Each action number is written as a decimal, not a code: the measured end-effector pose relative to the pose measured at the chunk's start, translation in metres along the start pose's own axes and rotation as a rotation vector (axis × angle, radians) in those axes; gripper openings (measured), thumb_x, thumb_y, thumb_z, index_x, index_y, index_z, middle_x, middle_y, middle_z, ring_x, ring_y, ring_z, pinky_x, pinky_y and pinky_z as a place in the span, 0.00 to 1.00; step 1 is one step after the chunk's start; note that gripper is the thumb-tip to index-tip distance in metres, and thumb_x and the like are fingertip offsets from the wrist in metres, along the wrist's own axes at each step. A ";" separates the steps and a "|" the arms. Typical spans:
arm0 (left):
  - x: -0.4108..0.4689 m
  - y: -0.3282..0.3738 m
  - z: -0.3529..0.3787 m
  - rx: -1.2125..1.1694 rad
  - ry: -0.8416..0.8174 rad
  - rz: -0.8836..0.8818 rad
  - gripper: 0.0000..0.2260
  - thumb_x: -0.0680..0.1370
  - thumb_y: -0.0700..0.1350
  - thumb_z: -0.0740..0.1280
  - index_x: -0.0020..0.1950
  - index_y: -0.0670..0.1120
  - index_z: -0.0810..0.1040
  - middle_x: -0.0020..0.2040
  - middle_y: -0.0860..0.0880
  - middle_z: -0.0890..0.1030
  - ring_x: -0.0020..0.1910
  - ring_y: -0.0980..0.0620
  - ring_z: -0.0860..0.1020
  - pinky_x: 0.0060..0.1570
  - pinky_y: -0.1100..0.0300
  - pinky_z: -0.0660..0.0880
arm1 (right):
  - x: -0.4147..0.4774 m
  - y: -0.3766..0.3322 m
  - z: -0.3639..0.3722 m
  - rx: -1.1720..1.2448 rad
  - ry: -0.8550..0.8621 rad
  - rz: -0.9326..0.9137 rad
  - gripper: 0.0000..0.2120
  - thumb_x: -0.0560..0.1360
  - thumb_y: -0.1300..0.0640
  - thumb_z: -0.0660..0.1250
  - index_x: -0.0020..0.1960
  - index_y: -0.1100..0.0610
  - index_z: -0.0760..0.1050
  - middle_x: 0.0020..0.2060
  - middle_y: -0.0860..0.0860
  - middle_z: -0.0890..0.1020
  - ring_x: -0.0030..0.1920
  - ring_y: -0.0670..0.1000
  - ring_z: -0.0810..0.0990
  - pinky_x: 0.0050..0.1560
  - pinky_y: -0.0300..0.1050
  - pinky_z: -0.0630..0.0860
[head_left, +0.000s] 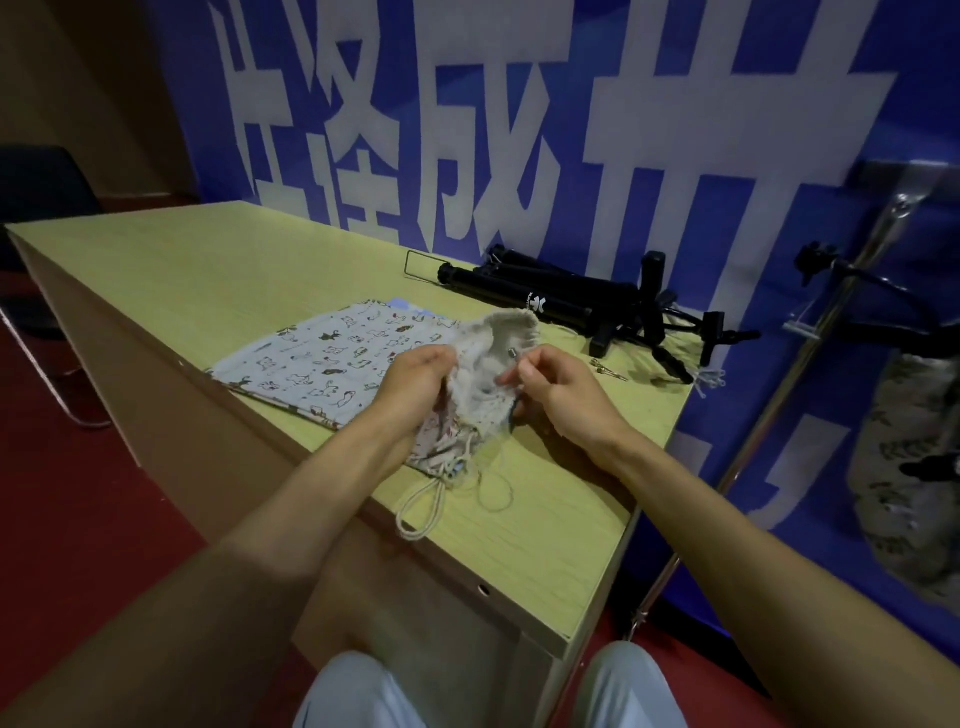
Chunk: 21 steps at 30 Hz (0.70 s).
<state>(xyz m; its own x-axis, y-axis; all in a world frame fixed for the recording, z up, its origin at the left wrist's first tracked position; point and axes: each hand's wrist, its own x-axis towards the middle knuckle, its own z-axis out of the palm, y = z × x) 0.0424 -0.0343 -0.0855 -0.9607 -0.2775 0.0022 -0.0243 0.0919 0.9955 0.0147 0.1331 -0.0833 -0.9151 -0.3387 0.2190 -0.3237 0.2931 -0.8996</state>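
The left hand (415, 379) grips one side of a small beige drawstring pouch (488, 364) of coarse cloth, with the fingers curled round the fabric. The right hand (556, 384) pinches the other edge between thumb and forefinger, just beside a small dark metal piece (512, 354). The pouch is held a little above the pale wooden table (182, 270), near its front edge and partly over a flat grey cloth bag printed with small animals (311, 358). The pinch looks thin to me: with a hard pull the edge may slip out, or the loose white cord (421, 512) may catch and tighten. The long axis of the pouch runs away from the person. Its corded end points to the person, and its rounded end to the black folded tripod (571, 306).
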 end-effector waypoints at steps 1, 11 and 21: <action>-0.001 0.006 -0.004 -0.042 0.000 -0.010 0.11 0.83 0.45 0.59 0.48 0.43 0.80 0.50 0.41 0.83 0.51 0.44 0.81 0.57 0.50 0.76 | 0.002 -0.003 0.003 -0.011 0.000 -0.008 0.10 0.82 0.58 0.57 0.52 0.65 0.72 0.49 0.53 0.83 0.40 0.50 0.81 0.38 0.41 0.80; -0.007 0.104 -0.013 -0.306 0.042 0.129 0.15 0.84 0.41 0.55 0.40 0.44 0.74 0.35 0.48 0.77 0.34 0.52 0.74 0.37 0.59 0.73 | 0.010 -0.076 -0.028 -0.166 0.217 -0.210 0.09 0.81 0.56 0.58 0.43 0.53 0.72 0.39 0.50 0.84 0.42 0.49 0.83 0.49 0.50 0.80; -0.048 0.226 0.068 -0.550 -0.185 0.211 0.12 0.79 0.39 0.55 0.46 0.37 0.77 0.34 0.42 0.80 0.30 0.49 0.78 0.29 0.60 0.75 | -0.038 -0.194 -0.172 -0.733 0.376 -0.439 0.07 0.80 0.54 0.62 0.45 0.55 0.73 0.34 0.46 0.76 0.35 0.45 0.73 0.33 0.36 0.65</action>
<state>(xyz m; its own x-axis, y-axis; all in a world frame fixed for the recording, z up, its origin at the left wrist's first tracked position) 0.0646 0.0648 0.1330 -0.9624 -0.1325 0.2370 0.2705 -0.3935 0.8786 0.0710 0.2427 0.1478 -0.6509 -0.2784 0.7063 -0.6126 0.7421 -0.2720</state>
